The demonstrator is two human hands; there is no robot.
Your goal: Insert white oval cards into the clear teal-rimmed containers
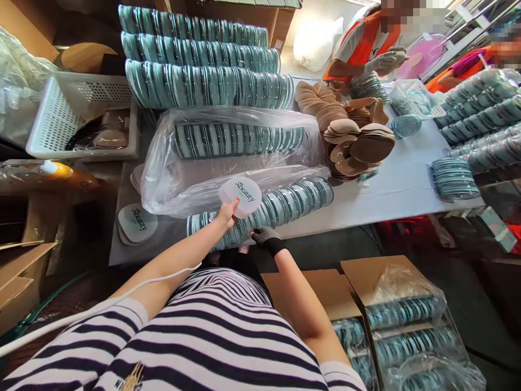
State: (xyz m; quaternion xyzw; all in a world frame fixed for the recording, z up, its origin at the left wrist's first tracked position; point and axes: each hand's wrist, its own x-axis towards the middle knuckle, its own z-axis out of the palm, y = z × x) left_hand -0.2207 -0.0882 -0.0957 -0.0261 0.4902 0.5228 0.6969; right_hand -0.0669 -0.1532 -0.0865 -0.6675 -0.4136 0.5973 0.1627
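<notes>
My left hand pinches a small stack of white rounded cards, with "beauty" printed on the top one. It holds them above a row of teal-edged round packs lying along the table's near edge. A black mesh fingerless glove covers my right hand; its fingers are curled against the near side of this row, at one of the packs. More white printed cards lie at the table's left end. Behind the row, a clear plastic bag lies spread around a second row of packs.
Three more long rows of packs stand at the back. Brown rounded pieces are heaped right of the bag. A white perforated basket stands left. Open cartons with bagged packs sit below right. A gloved co-worker stands across the table.
</notes>
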